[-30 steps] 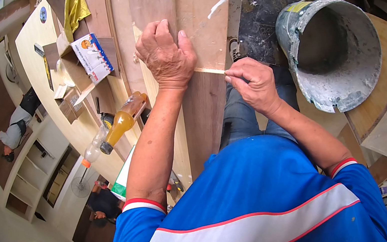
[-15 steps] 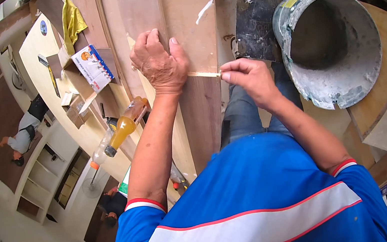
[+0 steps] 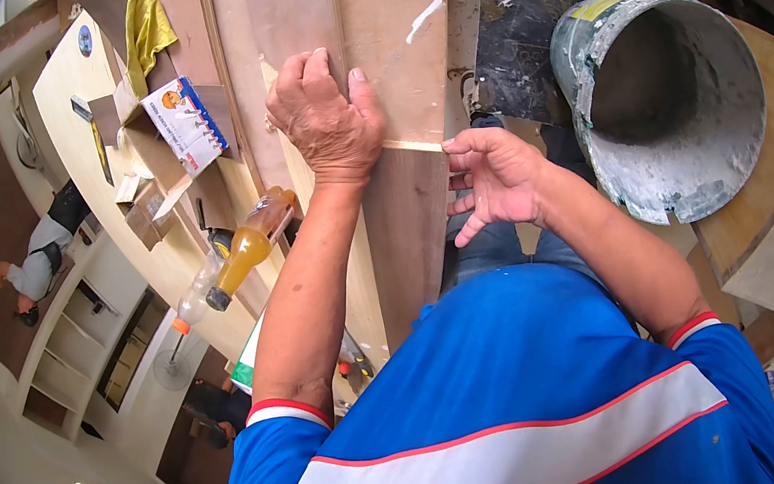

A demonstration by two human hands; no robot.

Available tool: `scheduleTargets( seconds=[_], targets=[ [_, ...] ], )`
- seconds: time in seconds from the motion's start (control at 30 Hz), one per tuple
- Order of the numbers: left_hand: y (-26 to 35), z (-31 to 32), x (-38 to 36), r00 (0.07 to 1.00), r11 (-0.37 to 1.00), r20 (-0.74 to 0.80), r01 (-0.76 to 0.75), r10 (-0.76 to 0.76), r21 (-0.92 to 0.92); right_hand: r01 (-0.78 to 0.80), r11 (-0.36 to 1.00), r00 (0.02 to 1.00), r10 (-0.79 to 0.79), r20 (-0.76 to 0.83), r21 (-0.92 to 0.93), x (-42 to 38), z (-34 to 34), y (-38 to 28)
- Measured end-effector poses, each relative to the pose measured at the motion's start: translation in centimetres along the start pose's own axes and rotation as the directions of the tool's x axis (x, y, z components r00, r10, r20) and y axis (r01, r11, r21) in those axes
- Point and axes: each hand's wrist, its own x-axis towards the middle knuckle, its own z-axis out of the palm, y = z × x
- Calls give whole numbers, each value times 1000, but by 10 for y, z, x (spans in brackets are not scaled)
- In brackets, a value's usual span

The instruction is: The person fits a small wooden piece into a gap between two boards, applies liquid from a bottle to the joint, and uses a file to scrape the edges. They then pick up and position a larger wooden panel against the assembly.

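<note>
My left hand lies on the wooden boards, thumb spread away from the bent fingers. Close to its wrist, a thin pale wood strip runs between a light plywood panel and a darker brown board. At the strip's outer end is my right hand, its fingers apart and one fingertip right at the corner. The remaining fingers of that hand spread beside the brown board's edge.
A plaster-crusted bucket stands at right beside a black board. Left of my arm are bottles, a printed box, a yellow cloth and a cutter knife. Another person is far left.
My right hand has let go of its pinch at the strip's end and opened its fingers. My left hand stays on the boards; the view has shifted slightly.
</note>
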Motion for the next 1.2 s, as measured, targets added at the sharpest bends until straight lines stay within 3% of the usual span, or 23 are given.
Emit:
scheduleTargets(
  seconds=[0.1, 0.2, 0.7, 1.2],
  targets=[
    [1, 0, -1, 1000, 1000, 5, 10, -10, -1, -20, 999, 1000, 20, -16, 42, 0, 1, 0],
    [1, -1, 0, 1000, 1000, 1, 17, -17, -8, -83, 992, 994, 76, 72, 94, 3, -5, -3],
    [1, 0, 0, 999, 999, -11, 37, -37, -34, -107, 992, 986, 97, 135, 64, 3, -7, -12],
    [-1, -1, 0, 999, 998, -6, 40, -40, -51, -94, 995, 996, 94, -2, -46, -3, 5, -18]
  ],
)
